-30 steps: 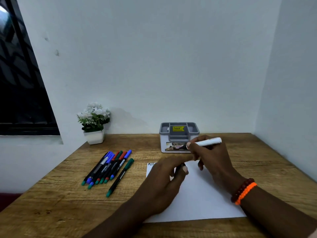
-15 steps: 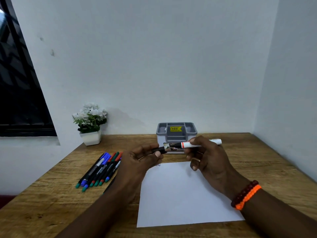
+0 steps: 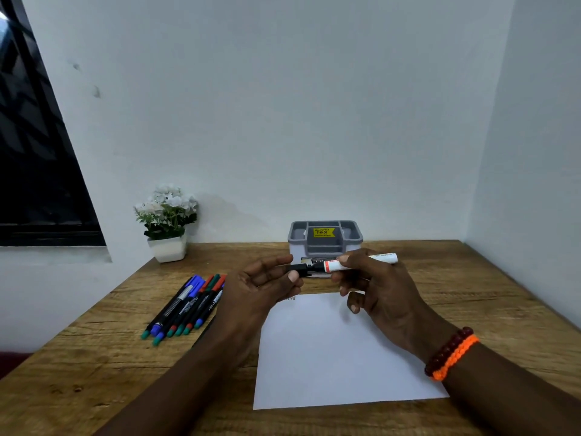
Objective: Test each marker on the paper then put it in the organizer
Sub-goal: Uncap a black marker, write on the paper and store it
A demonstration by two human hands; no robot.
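Observation:
My right hand (image 3: 377,287) grips a white marker (image 3: 339,264) by its barrel and holds it level above the paper. The fingers of my left hand (image 3: 261,287) pinch the marker's black cap (image 3: 300,269) at the marker's left end. A white sheet of paper (image 3: 330,357) lies on the table under both hands, with a small dark scribble near its top left corner. The grey organizer (image 3: 325,237), with a yellow label, stands behind the hands by the wall. Several markers (image 3: 185,306) with blue, green and red caps lie in a row to the left.
A small white pot of white flowers (image 3: 168,221) stands at the back left by the wall. The wooden table (image 3: 94,357) meets walls at the back and right. A dark window sits at the far left.
Both hands rose off the paper. My left hand left the sheet and came up to the marker's left end, where it now pinches the black cap. The camera tilted slightly.

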